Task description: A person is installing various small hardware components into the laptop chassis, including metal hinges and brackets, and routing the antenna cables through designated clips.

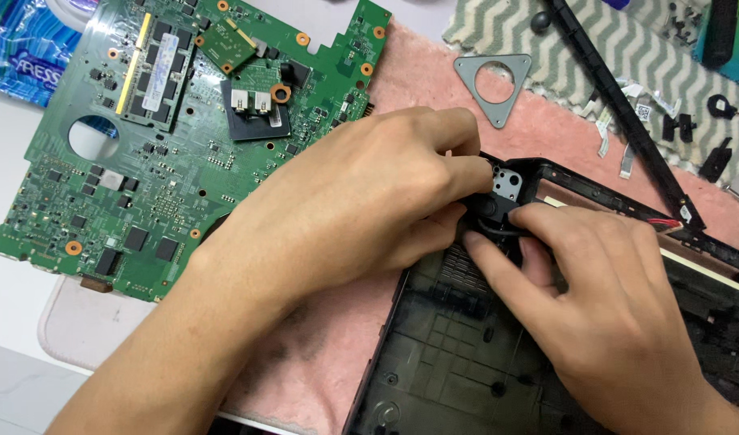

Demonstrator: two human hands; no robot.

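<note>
laptop base shell (466,354), black plastic with its ribbed inside facing up, lies on the pink mat (321,354) at lower right, and both hands work at its upper left corner. left hand (361,201) is curled narrow over that corner, fingertips pinching a small black part (489,208) beside a little grey metal bracket (508,184); right hand (603,298) comes in from below, thumb and forefinger closed on the same black piece and the thin dark cable at it. judged from this, doing it well means steadying the shell with one hand and easing the part with short, even pressure, not tugging the cable. the shell is the only tray-like thing here; its hollow shows only moulded ribs and screw posts, nothing loose that i can see. outward, a green circuit board (168,161) rests at left, a grey triangular metal ring (494,84) and a long black frame strip (627,121) lie above.
</note>
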